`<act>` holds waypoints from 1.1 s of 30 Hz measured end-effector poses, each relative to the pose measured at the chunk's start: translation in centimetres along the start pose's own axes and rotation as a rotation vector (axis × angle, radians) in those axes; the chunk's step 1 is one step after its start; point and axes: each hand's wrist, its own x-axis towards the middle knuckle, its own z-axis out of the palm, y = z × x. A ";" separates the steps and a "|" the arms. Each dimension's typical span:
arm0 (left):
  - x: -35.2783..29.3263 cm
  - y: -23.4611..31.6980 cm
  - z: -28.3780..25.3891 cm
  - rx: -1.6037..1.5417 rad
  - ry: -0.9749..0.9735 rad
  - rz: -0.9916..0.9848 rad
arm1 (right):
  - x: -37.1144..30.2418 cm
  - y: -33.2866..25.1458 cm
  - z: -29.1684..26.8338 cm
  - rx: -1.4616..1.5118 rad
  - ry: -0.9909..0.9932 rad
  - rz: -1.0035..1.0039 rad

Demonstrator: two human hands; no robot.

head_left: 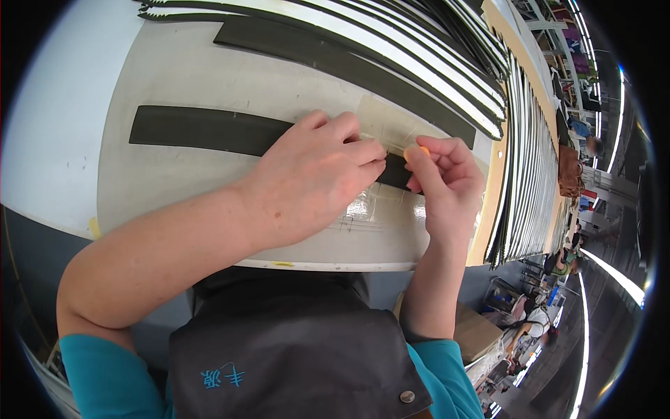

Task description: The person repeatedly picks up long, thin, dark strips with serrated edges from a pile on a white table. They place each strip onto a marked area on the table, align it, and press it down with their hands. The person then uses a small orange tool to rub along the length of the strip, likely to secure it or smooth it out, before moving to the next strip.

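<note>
A flat, dark olive-black strip (202,128), which looks like leather or a similar sheet, lies lengthwise before me on the work surface. My left hand (317,164) rests across its middle, fingers bent and drawn together at the strip; their undersides are hidden. Close to its right end, my right hand (450,171) pinches a small orange piece (417,152) between thumb and forefinger, right at the strip's edge. I cannot make out what kind of thing the orange piece is. Farther back lies a second, longer dark strip (293,61).
Long black-edged strips (391,49) lie in rows at the back. More thin strips (527,167) are stacked on a tan board (499,150) at the right. Clear tape (359,209) covers part of the grey mat (174,181). People and shelves stand far right.
</note>
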 end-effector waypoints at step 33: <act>-0.2 -0.2 0.2 -0.068 0.035 -0.007 | -4.4 1.2 -2.7 -0.056 -0.076 -0.009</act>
